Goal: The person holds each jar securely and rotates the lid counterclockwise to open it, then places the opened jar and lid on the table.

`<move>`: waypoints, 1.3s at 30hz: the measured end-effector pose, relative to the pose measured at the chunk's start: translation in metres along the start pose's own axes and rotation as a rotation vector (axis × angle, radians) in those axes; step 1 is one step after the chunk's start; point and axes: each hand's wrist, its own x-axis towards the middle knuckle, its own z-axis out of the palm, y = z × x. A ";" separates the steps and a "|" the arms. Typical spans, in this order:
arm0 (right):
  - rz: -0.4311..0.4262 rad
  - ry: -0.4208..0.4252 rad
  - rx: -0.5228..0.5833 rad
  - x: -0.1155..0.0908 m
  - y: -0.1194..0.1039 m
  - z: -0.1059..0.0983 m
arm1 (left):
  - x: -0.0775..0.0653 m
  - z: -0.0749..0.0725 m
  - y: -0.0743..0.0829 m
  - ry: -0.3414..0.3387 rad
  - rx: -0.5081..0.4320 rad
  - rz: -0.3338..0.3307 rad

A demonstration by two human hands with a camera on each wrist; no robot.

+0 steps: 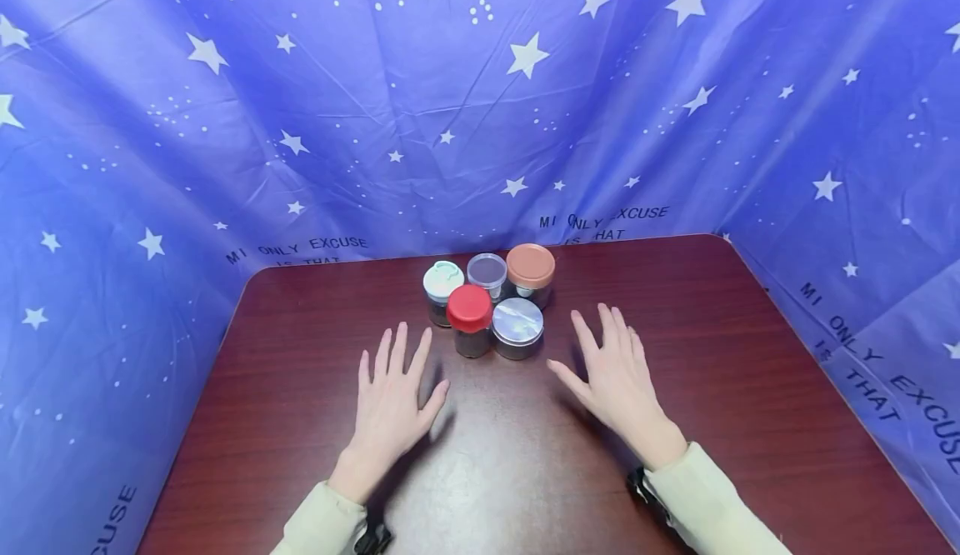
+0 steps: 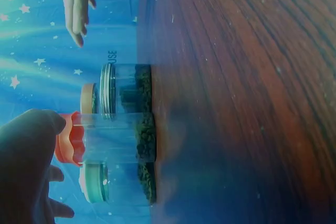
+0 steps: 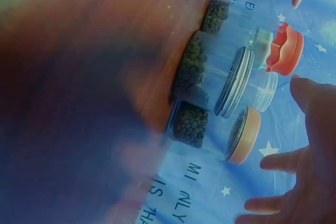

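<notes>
Several clear jars stand grouped upright on the table, partly filled with dark granular pieces. In front are a red-lidded jar [image 1: 470, 319] and a silver-lidded jar [image 1: 517, 328]. Behind them stand a white-lidded jar [image 1: 442, 288], a jar with a clear lid [image 1: 487, 272] and an orange-lidded jar [image 1: 531, 267]. My left hand [image 1: 393, 405], fingers spread and straight, hovers left of the group, nearest the red-lidded jar. My right hand [image 1: 618, 380] is spread over the table to the right, nearest the silver-lidded jar. Both hands hold nothing.
The dark red wooden table [image 1: 750, 422] has rounded far corners. A blue star-printed curtain [image 1: 450, 80] hangs behind it and along both sides. Black straps [image 1: 651, 495] show at the wrists below light sleeves [image 1: 708, 497].
</notes>
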 end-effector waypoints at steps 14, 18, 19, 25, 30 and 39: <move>-0.203 -0.154 -0.001 0.063 -0.022 0.009 | -0.005 0.001 0.007 0.056 -0.023 0.053; -0.161 -0.265 -0.001 0.075 -0.032 0.011 | -0.006 0.001 0.008 0.049 -0.017 0.058; -0.145 -0.295 -0.003 0.077 -0.033 0.012 | -0.007 0.001 0.008 0.047 -0.014 0.059; -0.049 -0.440 0.006 0.087 -0.038 0.020 | -0.009 0.002 0.009 0.024 0.004 0.074; -0.063 -0.430 0.032 0.088 -0.038 0.028 | -0.010 0.002 0.009 0.008 0.018 0.075; -0.069 -0.416 0.088 0.088 -0.036 0.035 | -0.011 0.004 0.007 -0.006 0.012 0.067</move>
